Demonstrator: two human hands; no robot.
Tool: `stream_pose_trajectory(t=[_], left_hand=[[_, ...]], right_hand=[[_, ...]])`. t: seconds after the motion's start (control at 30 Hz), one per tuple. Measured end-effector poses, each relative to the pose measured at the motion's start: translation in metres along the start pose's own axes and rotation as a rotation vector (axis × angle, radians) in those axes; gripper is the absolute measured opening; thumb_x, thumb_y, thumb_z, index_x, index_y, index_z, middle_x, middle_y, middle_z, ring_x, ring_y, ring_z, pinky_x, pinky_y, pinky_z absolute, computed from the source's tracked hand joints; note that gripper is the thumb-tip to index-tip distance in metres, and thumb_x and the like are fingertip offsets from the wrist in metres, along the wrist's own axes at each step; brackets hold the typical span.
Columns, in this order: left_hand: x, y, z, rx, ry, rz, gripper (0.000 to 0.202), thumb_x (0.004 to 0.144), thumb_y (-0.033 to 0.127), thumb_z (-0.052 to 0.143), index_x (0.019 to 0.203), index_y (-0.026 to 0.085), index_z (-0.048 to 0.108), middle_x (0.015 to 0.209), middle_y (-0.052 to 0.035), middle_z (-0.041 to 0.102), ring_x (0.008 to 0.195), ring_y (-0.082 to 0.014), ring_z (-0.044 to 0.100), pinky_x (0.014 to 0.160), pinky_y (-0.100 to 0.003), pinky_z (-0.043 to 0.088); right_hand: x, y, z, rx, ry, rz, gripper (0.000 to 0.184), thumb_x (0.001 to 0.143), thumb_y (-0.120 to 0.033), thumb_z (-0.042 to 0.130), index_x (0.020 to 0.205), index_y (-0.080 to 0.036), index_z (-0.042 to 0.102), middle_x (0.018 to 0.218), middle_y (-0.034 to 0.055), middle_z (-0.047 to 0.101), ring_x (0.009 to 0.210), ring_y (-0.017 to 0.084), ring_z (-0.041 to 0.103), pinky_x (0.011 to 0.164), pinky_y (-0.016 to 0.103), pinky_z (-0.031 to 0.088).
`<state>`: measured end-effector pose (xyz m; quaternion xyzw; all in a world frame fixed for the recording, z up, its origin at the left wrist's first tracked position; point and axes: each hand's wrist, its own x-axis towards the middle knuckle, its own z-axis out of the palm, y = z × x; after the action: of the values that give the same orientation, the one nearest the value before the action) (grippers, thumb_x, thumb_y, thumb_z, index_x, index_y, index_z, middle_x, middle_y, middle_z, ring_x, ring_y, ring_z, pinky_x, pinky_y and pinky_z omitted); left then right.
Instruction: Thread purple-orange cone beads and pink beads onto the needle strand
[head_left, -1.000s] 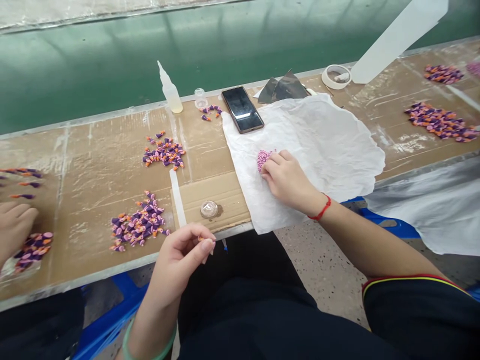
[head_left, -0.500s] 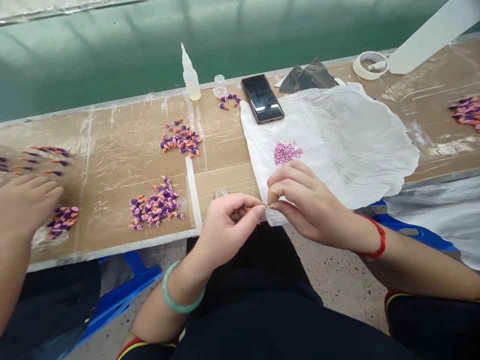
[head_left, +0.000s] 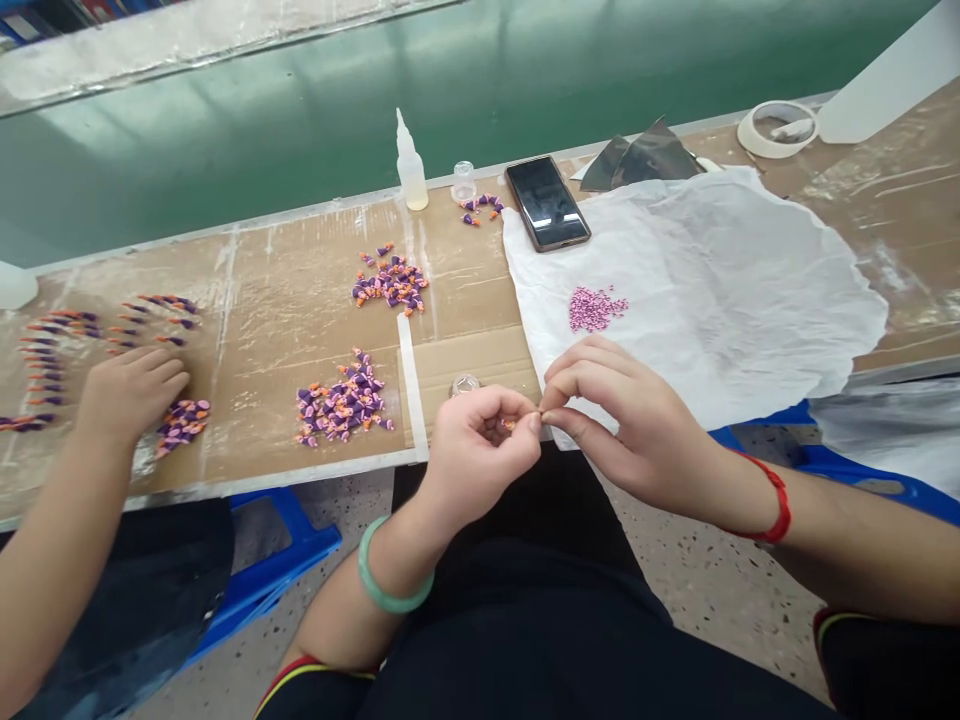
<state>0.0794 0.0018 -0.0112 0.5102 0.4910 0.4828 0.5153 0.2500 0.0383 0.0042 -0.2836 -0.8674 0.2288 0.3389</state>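
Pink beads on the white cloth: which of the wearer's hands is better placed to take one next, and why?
Probably the right hand: it sits nearer the pink beads, while the left hand is farther off, with a small orange piece showing in its grasp.

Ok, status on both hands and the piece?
Left hand holding small orange piece, mostly hidden. Right hand pinched against left, hold unclear. Pink bits on white cloth. Nothing visibly blocking.
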Motion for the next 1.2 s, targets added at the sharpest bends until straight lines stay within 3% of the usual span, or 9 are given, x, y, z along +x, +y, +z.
stream_pose_trajectory(t=[0.23, 0.43, 0.53, 0.63, 0.77, 0.87, 1.0, 1.1, 1.2], left_hand=[[-0.003, 0.005, -0.004, 0.047, 0.053, 0.085, 0.013, 0.074, 0.021, 0.063, 0.061, 0.017, 0.062, 0.055, 0.0018, 0.057, 0.048, -0.0077, 0.046, 0.045, -0.019, 0.038], [-0.005, 0.007, -0.005, 0.099, -0.004, 0.12, 0.013, 0.074, 0.019, 0.064, 0.062, 0.016, 0.061, 0.055, 0.0023, 0.054, 0.048, -0.0072, 0.044, 0.045, -0.02, 0.036], [-0.006, 0.006, -0.007, -0.033, -0.1, 0.023, 0.016, 0.078, 0.025, 0.066, 0.065, 0.016, 0.06, 0.057, 0.0014, 0.056, 0.05, -0.0081, 0.047, 0.047, -0.02, 0.038], [-0.005, 0.005, -0.013, -0.205, -0.201, -0.108, 0.026, 0.081, 0.037, 0.071, 0.07, 0.016, 0.061, 0.06, 0.0006, 0.058, 0.053, -0.0088, 0.051, 0.051, -0.021, 0.042], [-0.006, 0.005, -0.019, -0.246, -0.241, -0.171, 0.036, 0.078, 0.046, 0.076, 0.068, 0.016, 0.059, 0.057, 0.0018, 0.056, 0.051, -0.0079, 0.048, 0.05, -0.021, 0.041], [-0.01, 0.009, -0.022, -0.087, -0.132, -0.033, 0.028, 0.082, 0.038, 0.07, 0.067, 0.017, 0.059, 0.057, 0.0014, 0.057, 0.051, -0.0083, 0.048, 0.048, -0.02, 0.039], [-0.017, 0.016, -0.029, 0.396, 0.103, 0.452, 0.016, 0.083, 0.014, 0.063, 0.068, 0.019, 0.06, 0.054, 0.0044, 0.054, 0.048, -0.0077, 0.045, 0.049, -0.021, 0.037], [-0.019, 0.019, -0.036, 0.636, 0.141, 0.724, 0.017, 0.081, 0.006, 0.063, 0.073, 0.021, 0.06, 0.053, 0.0057, 0.056, 0.048, -0.008, 0.047, 0.051, -0.02, 0.039], [-0.02, 0.018, -0.041, 0.716, 0.124, 0.813, 0.017, 0.081, 0.006, 0.064, 0.077, 0.021, 0.06, 0.059, 0.0036, 0.064, 0.053, -0.0092, 0.055, 0.053, -0.019, 0.043]], right_hand=[[0.004, -0.006, -0.002, -0.03, -0.014, -0.031, 0.011, 0.094, -0.01, 0.055, 0.086, -0.017, 0.054, 0.081, 0.0048, 0.06, 0.079, 0.018, 0.052, 0.074, 0.035, 0.043], [0.005, -0.008, -0.008, -0.15, -0.022, -0.136, 0.015, 0.091, -0.008, 0.054, 0.082, -0.019, 0.052, 0.077, 0.0045, 0.061, 0.075, 0.019, 0.052, 0.069, 0.035, 0.046], [0.006, -0.006, -0.01, -0.253, -0.024, -0.262, 0.015, 0.091, -0.008, 0.056, 0.084, -0.021, 0.053, 0.079, 0.0042, 0.062, 0.075, 0.019, 0.053, 0.069, 0.035, 0.049], [0.007, -0.004, -0.014, -0.405, -0.016, -0.474, 0.013, 0.097, -0.012, 0.054, 0.089, -0.022, 0.056, 0.085, 0.0046, 0.066, 0.081, 0.02, 0.057, 0.071, 0.037, 0.05], [0.011, -0.004, -0.016, -0.531, 0.002, -0.685, 0.019, 0.098, -0.007, 0.05, 0.092, -0.022, 0.059, 0.09, 0.0043, 0.069, 0.086, 0.02, 0.061, 0.072, 0.038, 0.05], [0.014, -0.008, -0.01, -0.415, 0.042, -0.542, 0.016, 0.097, -0.01, 0.053, 0.094, -0.024, 0.06, 0.091, 0.0035, 0.07, 0.086, 0.019, 0.063, 0.074, 0.037, 0.051], [0.018, -0.018, -0.001, 0.099, 0.01, -0.032, 0.009, 0.093, -0.013, 0.055, 0.09, -0.02, 0.059, 0.082, 0.0022, 0.067, 0.074, 0.014, 0.063, 0.066, 0.028, 0.054], [0.021, -0.026, 0.002, 0.388, -0.084, 0.223, 0.009, 0.09, -0.013, 0.055, 0.083, -0.018, 0.059, 0.077, 0.001, 0.066, 0.069, 0.012, 0.062, 0.062, 0.022, 0.053], [0.024, -0.032, 0.002, 0.476, -0.124, 0.314, 0.009, 0.085, -0.014, 0.057, 0.078, -0.017, 0.06, 0.074, 0.0009, 0.066, 0.067, 0.012, 0.06, 0.061, 0.022, 0.052]])
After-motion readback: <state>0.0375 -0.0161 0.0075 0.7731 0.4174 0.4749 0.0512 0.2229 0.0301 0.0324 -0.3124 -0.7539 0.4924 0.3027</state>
